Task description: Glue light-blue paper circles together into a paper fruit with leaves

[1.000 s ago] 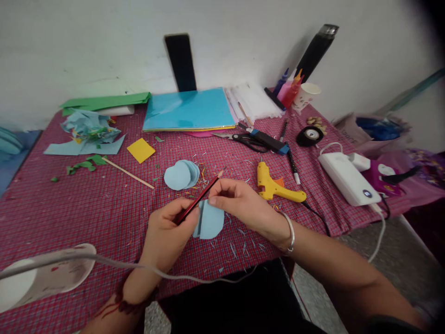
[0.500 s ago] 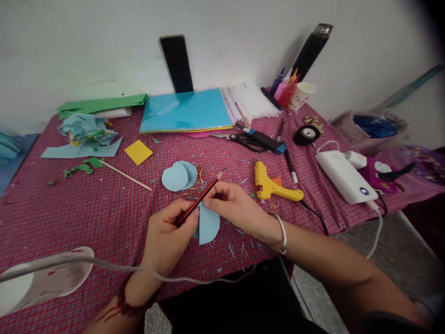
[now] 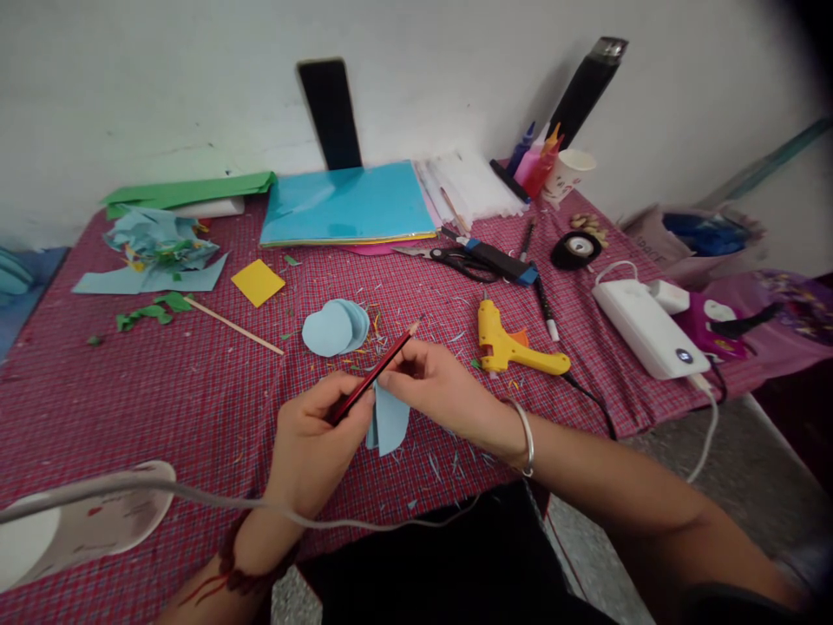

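My left hand point(image 3: 312, 443) pinches the lower end of a red pencil point(image 3: 383, 360) and an edge of a light blue paper piece point(image 3: 390, 421). The fingers of my right hand point(image 3: 436, 386) are closed on the pencil's middle and on the top of the same paper piece, which hangs below the pencil and curls round it. Both hands hover above the red checked tablecloth point(image 3: 162, 399). A small pile of light blue paper circles point(image 3: 335, 328) lies just beyond the pencil tip.
A yellow glue gun point(image 3: 511, 345) lies right of my hands, with scissors point(image 3: 455, 259), a pen and black tape point(image 3: 576, 250) behind. Blue paper sheets point(image 3: 348, 204), green paper, a yellow square point(image 3: 259, 282) and scraps sit at the back. A white power bank point(image 3: 644, 325) is at right.
The blue paper piece has been drawn in and wrapped tighter round the pencil, so less of it shows. Both hands stayed in place.
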Motion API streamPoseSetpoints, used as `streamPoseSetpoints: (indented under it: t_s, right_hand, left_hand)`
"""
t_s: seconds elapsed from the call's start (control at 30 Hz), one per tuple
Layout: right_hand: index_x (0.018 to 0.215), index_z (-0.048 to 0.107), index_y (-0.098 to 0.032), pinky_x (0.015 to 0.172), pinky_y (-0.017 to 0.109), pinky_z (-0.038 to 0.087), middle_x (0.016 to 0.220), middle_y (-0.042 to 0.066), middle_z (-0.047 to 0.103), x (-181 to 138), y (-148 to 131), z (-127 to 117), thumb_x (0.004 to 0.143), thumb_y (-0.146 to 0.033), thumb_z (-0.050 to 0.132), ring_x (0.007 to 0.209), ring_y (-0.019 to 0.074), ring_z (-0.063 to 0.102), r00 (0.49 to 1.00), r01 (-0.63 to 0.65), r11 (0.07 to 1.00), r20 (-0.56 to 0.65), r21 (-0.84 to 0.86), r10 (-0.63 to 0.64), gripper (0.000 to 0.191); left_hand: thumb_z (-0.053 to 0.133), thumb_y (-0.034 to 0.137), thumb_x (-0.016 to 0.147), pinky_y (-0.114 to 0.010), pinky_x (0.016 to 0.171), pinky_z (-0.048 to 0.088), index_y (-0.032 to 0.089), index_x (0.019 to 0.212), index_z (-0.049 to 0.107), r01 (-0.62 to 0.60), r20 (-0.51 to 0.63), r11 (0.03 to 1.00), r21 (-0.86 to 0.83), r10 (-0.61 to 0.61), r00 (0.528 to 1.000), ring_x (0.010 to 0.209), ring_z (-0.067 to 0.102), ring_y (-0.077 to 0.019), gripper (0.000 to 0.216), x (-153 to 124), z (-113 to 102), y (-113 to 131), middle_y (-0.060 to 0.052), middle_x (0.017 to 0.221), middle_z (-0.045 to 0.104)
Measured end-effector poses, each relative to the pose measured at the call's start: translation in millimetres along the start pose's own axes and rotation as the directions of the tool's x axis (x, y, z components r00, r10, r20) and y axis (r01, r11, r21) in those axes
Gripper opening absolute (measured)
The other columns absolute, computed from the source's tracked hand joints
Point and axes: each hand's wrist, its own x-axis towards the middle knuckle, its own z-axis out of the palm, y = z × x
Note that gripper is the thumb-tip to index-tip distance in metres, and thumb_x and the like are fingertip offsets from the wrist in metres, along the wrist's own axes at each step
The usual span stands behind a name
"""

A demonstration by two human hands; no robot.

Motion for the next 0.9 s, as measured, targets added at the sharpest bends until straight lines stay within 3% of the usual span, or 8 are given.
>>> streamPoseSetpoints:
  t_s: [0.5, 0.6, 0.77, 0.9]
  right_hand:
    - [0.068, 0.051, -0.02, 0.056, 0.025, 0.038, 0.064, -0.005, 0.05, -2.6, -6.2, 4.8, 0.074, -0.021, 0.059, 0.059, 0.0096, 0.045, 0.997, -0.04, 0.995, -0.07, -0.087, 0.034, 0.011]
    - [0.068, 0.051, -0.02, 0.058, 0.027, 0.039, 0.063, -0.005, 0.051, -2.6, -6.7, 6.0, 0.072, -0.02, 0.059, 0.061, 0.011, 0.047, 0.997, -0.049, 0.992, -0.067, -0.113, 0.041, 0.009]
    - [0.072, 0.054, -0.019, 0.07, 0.031, 0.044, 0.077, 0.0, 0.058, -4.3, -9.8, 4.6, 0.072, -0.017, 0.056, 0.075, 0.0148, 0.054, 0.994, 0.083, 0.983, -0.053, -0.162, -0.092, 0.003]
    - [0.071, 0.052, -0.019, 0.061, 0.029, 0.04, 0.067, -0.002, 0.053, -5.3, -12.0, 2.7, 0.071, -0.018, 0.056, 0.064, 0.0126, 0.049, 0.999, -0.011, 0.984, -0.049, -0.176, 0.003, 0.004]
  left_hand:
    - [0.057, 0.026, 0.082, -0.022, 0.054, 0.039, 0.019, 0.07, 0.063, -0.05, 0.047, 0.993, 0.105, 0.046, 0.998, 0.058, 0.049, -0.0104, 0.015, -1.8, -4.4, 0.3, 0.003, 0.065, 0.058]
    - [0.058, 0.025, 0.081, -0.022, 0.053, 0.038, 0.019, 0.071, 0.064, -0.071, 0.043, 0.994, 0.078, 0.068, 0.997, 0.057, 0.047, -0.0098, 0.013, -0.9, -3.9, 0.4, 0.003, 0.064, 0.055]
    - [0.058, 0.023, 0.08, -0.021, 0.049, 0.034, 0.018, 0.07, 0.063, -0.002, 0.101, 1.0, -0.029, 0.005, 0.995, 0.053, 0.043, -0.0084, 0.012, 2.1, -1.1, -0.5, 0.004, 0.059, 0.052]
    - [0.058, 0.026, 0.084, -0.019, 0.048, 0.034, 0.019, 0.075, 0.063, 0.08, 0.161, 0.977, -0.196, -0.048, 0.986, 0.052, 0.041, -0.0073, 0.013, 2.1, 0.9, -6.6, 0.005, 0.06, 0.052]
